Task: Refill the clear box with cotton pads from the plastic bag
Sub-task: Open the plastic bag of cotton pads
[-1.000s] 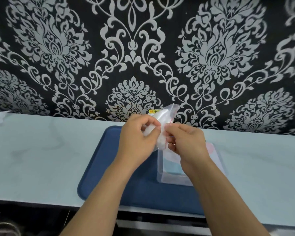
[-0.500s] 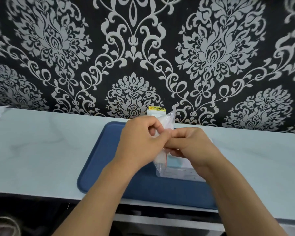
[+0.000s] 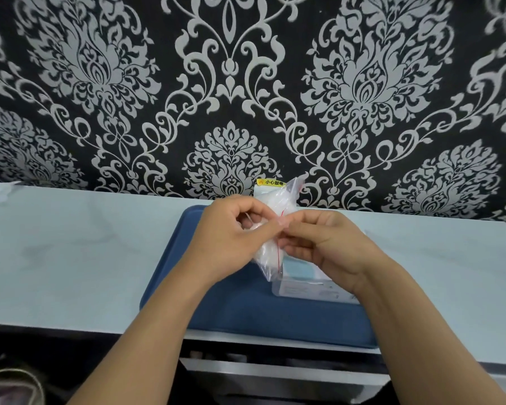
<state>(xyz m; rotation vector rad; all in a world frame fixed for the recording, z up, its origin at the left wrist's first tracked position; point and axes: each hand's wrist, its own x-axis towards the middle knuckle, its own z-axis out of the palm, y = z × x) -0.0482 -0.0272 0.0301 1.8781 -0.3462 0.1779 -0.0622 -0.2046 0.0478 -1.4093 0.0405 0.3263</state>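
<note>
Bag [image 3: 275,206] tilted upright; left hand [image 3: 234,238], right hand [image 3: 327,244] pinching its seal.

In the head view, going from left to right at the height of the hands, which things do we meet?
Bare countertop → blue tray → left hand → plastic bag → right hand

Arms: two forearms, bare from the lower edge of the view up to the wrists, entering from 7 and 5 o'clock; no sleeve shows.
Left hand [image 3: 231,241]: bare, no ring, watch or glove visible.
Right hand [image 3: 330,247]: bare, nothing worn on the fingers or wrist.
Nails: short, unpainted where visible.
</note>
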